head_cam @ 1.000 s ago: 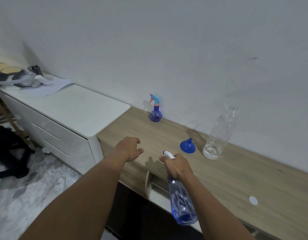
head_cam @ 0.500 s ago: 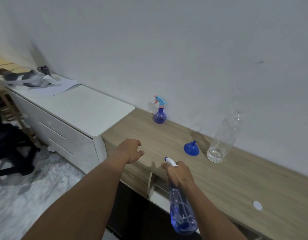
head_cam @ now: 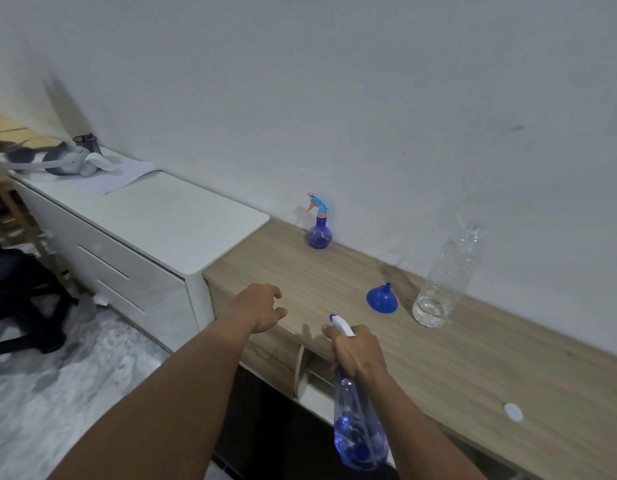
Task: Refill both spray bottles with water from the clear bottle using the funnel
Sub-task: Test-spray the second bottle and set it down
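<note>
Held spray bottle: a clear blue-tinted spray bottle (head_cam: 357,427) hangs at the front edge of the wooden counter (head_cam: 473,358), its body tilted back toward the person and its white nozzle pointing away over the counter top.
Right hand: the right hand (head_cam: 360,351) has its fingers wrapped round the neck and trigger head of that bottle, holding it off the surface.
Left hand: the left hand (head_cam: 262,306) hovers over the near left corner of the counter, palm down, fingers loosely curled and holding nothing.
Funnel: a blue funnel (head_cam: 382,298) sits wide mouth down on the counter, spout up, just beside the clear bottle and beyond the right hand.
Clear bottle: a clear plastic bottle (head_cam: 445,275) stands upright near the wall, uncapped, with a little water at the bottom.
Second spray bottle: a small round blue spray bottle (head_cam: 319,230) with a light blue and pink trigger head stands upright against the wall, well apart from the funnel.
Cap: a white cap (head_cam: 513,411) lies flat on the counter to the right.
Surroundings: a white drawer unit (head_cam: 154,237) adjoins the counter on the left, bearing a white headset (head_cam: 57,159) and a sheet of paper (head_cam: 116,176).
</note>
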A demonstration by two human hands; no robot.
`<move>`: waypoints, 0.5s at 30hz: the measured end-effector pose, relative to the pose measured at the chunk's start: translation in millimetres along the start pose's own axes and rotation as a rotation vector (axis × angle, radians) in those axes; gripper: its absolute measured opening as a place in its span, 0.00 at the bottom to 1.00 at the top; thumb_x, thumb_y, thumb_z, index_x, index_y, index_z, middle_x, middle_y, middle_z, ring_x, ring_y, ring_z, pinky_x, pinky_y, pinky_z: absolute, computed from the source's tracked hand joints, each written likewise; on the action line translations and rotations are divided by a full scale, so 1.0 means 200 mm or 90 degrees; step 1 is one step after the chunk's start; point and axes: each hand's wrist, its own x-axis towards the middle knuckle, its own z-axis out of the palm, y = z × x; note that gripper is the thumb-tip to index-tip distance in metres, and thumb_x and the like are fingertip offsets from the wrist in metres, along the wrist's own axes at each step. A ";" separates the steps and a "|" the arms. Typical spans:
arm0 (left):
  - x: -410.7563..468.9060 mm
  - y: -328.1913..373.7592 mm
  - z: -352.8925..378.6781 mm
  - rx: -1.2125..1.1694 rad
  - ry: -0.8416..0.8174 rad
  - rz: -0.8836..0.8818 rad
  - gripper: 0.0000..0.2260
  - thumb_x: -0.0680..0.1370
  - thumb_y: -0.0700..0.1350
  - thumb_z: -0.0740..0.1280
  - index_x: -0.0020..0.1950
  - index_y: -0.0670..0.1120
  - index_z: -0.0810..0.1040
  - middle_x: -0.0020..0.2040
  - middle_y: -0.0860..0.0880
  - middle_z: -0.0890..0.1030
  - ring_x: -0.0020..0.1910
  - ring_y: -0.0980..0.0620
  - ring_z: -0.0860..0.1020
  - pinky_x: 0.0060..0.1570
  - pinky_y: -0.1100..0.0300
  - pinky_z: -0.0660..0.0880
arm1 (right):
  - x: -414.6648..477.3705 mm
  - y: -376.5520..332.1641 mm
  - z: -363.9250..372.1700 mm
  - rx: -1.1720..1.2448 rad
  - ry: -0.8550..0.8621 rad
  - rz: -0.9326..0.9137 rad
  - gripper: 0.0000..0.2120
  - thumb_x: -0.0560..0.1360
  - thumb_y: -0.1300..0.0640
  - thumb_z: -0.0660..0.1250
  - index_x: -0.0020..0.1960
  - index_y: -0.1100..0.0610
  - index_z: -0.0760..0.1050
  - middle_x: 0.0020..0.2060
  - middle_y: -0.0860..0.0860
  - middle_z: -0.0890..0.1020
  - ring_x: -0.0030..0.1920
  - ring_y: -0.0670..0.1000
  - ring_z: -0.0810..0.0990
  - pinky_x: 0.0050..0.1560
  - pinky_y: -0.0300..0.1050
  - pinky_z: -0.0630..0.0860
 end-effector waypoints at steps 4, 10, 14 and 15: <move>0.00 0.00 0.00 -0.009 0.000 -0.001 0.23 0.78 0.56 0.68 0.71 0.49 0.73 0.63 0.48 0.79 0.60 0.49 0.78 0.62 0.53 0.75 | 0.00 -0.01 -0.01 -0.005 0.000 -0.032 0.26 0.68 0.38 0.67 0.44 0.63 0.79 0.34 0.58 0.84 0.27 0.54 0.83 0.38 0.52 0.82; -0.01 -0.01 0.01 -0.021 -0.012 -0.010 0.23 0.78 0.57 0.68 0.71 0.50 0.73 0.63 0.48 0.79 0.60 0.49 0.78 0.63 0.52 0.75 | -0.05 0.05 0.03 0.059 0.117 -0.250 0.20 0.76 0.42 0.67 0.34 0.54 0.71 0.26 0.48 0.73 0.28 0.46 0.71 0.34 0.49 0.71; -0.02 -0.03 0.03 -0.015 -0.019 -0.013 0.24 0.78 0.57 0.68 0.71 0.49 0.73 0.64 0.48 0.79 0.61 0.49 0.78 0.63 0.52 0.75 | -0.06 0.10 0.06 0.118 0.149 -0.307 0.18 0.73 0.40 0.66 0.31 0.50 0.69 0.25 0.49 0.73 0.26 0.48 0.71 0.30 0.48 0.70; -0.02 -0.03 0.04 -0.015 -0.020 -0.014 0.24 0.78 0.57 0.68 0.72 0.49 0.73 0.64 0.48 0.79 0.61 0.48 0.78 0.63 0.52 0.74 | -0.07 0.10 0.07 0.122 0.156 -0.316 0.18 0.73 0.40 0.66 0.31 0.49 0.70 0.25 0.50 0.73 0.26 0.50 0.72 0.30 0.50 0.71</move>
